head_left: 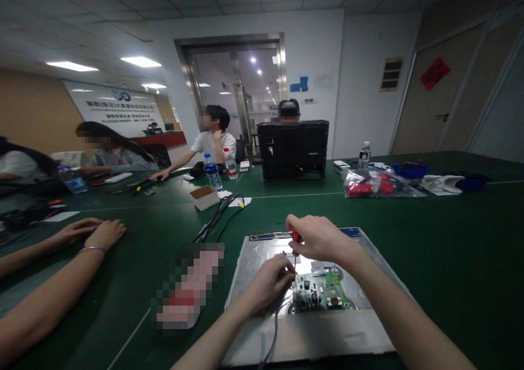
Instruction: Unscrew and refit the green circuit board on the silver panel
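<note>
Head view: our right hand closed round red-handled screwdriver — upright, presumably for square contact near corner of green circuit board. Our left hand half-curled there, perhaps steadying — grip hidden, we can't say. Board lies on flat silver metal panel.

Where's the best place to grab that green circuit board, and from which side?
Probably the thin right edge of the circuit board, coming from the right: components crowd its upper face, and the left hand and a cable are at its left. It lies flat over the metal panel; I can't tell whether it's fastened.
</note>
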`<state>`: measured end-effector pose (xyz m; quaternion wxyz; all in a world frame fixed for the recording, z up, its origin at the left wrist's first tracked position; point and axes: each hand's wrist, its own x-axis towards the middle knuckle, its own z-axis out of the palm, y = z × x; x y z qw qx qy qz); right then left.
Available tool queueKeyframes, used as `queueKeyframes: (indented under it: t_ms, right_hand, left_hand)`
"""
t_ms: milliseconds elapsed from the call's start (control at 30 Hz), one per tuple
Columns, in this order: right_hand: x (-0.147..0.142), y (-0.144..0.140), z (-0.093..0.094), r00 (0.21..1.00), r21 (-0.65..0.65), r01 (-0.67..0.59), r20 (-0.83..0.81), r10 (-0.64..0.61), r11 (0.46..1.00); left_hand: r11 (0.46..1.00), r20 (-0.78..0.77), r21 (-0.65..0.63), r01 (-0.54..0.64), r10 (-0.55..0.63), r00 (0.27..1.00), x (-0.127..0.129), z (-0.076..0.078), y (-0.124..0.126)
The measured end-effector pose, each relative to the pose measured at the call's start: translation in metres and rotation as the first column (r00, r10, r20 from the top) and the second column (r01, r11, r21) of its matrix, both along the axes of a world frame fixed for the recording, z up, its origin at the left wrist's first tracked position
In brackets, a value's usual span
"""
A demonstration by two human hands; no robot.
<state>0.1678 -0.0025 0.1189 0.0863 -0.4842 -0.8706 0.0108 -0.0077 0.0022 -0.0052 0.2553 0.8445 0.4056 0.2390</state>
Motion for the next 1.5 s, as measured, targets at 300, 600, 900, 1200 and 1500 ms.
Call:
queueKeyframes:
  t_ms: [300,600,900,1200,1500]
  right_hand:
    - [0.0015,-0.0014,0.0021,0.999,-0.013,-0.045,-0.027,0.045,0.999]
    - [-0.0009,-0.0003,-0.0008,0.998,0.015,-0.049,-0.037,0.050,0.999]
    - [0.0002,-0.0008,0.0013,1.000,0.025,-0.005,0.006,0.005,1.000]
    - [-0.0005,-0.0034,0.0022,0.997,0.020,-0.060,-0.052,0.061,0.998]
    - [-0.0022,-0.0012,0.0034,0.998,0.040,0.043,0.048,-0.045,0.998]
  left_hand:
    - [1.000,-0.028,-0.003,0.001,-0.001,1.000,-0.0015,0.0022,-0.0014]
    - [1.000,-0.013,-0.010,0.007,-0.007,1.000,-0.0016,0.0004,-0.0001]
    - [0.999,-0.019,-0.027,-0.018,0.017,1.000,-0.0013,0.0021,-0.0023]
    - [1.000,-0.006,-0.001,0.011,-0.011,1.000,-0.0018,0.0006,-0.0001]
    - [1.000,-0.029,-0.025,-0.016,0.015,0.999,-0.0014,0.0017,-0.0017]
